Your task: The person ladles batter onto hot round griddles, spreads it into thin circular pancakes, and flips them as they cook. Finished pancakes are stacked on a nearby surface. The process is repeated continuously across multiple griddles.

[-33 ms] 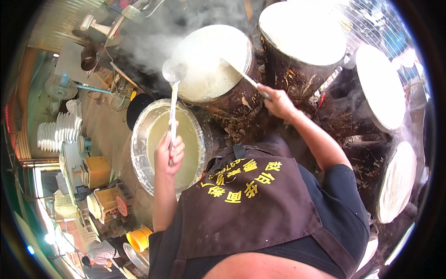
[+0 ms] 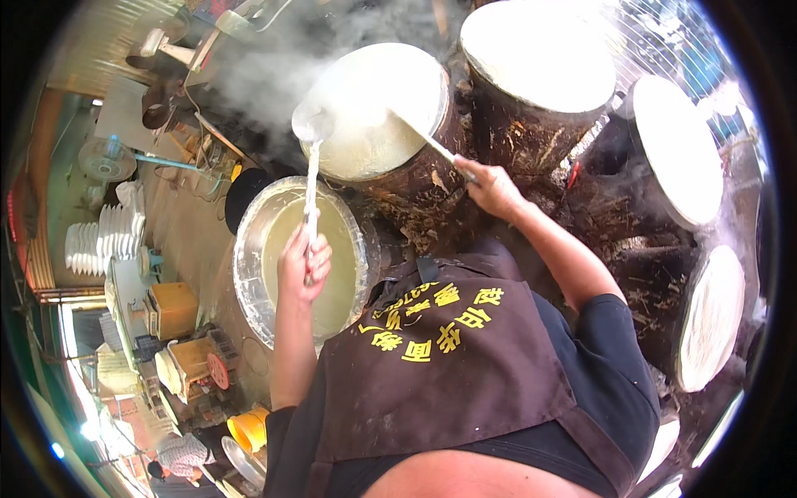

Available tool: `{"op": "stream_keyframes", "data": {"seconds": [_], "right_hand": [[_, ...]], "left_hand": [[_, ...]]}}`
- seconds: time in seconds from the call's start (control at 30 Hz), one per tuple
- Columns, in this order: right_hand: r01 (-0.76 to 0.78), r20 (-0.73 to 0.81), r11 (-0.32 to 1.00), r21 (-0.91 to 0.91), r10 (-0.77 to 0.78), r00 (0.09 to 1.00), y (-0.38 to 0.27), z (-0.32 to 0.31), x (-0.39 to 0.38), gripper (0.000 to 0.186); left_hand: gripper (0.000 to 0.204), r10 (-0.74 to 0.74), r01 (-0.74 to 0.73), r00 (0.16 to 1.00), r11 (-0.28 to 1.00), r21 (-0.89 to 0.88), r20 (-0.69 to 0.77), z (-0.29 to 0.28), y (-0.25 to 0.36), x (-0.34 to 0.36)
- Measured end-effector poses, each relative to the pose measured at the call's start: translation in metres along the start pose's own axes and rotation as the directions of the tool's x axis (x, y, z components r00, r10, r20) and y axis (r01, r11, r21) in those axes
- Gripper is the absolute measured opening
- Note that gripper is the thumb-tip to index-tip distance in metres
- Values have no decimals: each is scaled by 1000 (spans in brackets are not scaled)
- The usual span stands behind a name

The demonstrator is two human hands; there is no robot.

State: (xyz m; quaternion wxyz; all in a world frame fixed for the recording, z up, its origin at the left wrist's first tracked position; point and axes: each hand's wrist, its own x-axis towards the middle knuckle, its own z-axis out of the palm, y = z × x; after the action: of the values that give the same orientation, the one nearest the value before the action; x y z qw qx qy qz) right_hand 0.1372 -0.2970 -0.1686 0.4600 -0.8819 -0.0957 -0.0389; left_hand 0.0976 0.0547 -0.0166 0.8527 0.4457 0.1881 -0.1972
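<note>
My left hand [image 2: 304,264] grips the pale handle of a round metal ladle [image 2: 312,123], raised above the rim of a steaming drum [image 2: 415,178] with a white round top. My right hand [image 2: 490,187] holds a long thin pale stick [image 2: 423,135] angled over that white top, its far end lost in steam. Below the ladle, behind my left hand, stands a wide basin [image 2: 249,266] of pale, creamy liquid with a crusted rim.
More dark drums with white tops [image 2: 540,54] curve round the right. At left are stacked white items [image 2: 100,245], a fan [image 2: 108,166], wooden boxes [image 2: 173,307] and a yellow bucket [image 2: 247,430]. At lower left a person in a patterned top [image 2: 178,455] bends over.
Both hands and their tools sit almost as before, with only a very slight shift. The steam has drifted a little.
</note>
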Motion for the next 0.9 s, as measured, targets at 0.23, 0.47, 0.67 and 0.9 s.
{"op": "stream_keyframes", "data": {"seconds": [0.23, 0.47, 0.67, 0.9], "right_hand": [[-392, 63, 790, 472, 414, 908, -64, 31, -43, 53], [-376, 102, 730, 571, 391, 915, -80, 103, -71, 54], [-48, -51, 977, 210, 60, 997, -69, 86, -75, 50], [-131, -113, 972, -197, 111, 987, -47, 48, -63, 54]], "left_hand": [[18, 178, -64, 977, 766, 639, -115, 10, 7, 63], [14, -60, 50, 998, 895, 442, 8, 72, -37, 51], [19, -262, 271, 962, 899, -344, 73, 106, -55, 37], [46, 65, 281, 872, 745, -605, 485, 15, 24, -48]]}}
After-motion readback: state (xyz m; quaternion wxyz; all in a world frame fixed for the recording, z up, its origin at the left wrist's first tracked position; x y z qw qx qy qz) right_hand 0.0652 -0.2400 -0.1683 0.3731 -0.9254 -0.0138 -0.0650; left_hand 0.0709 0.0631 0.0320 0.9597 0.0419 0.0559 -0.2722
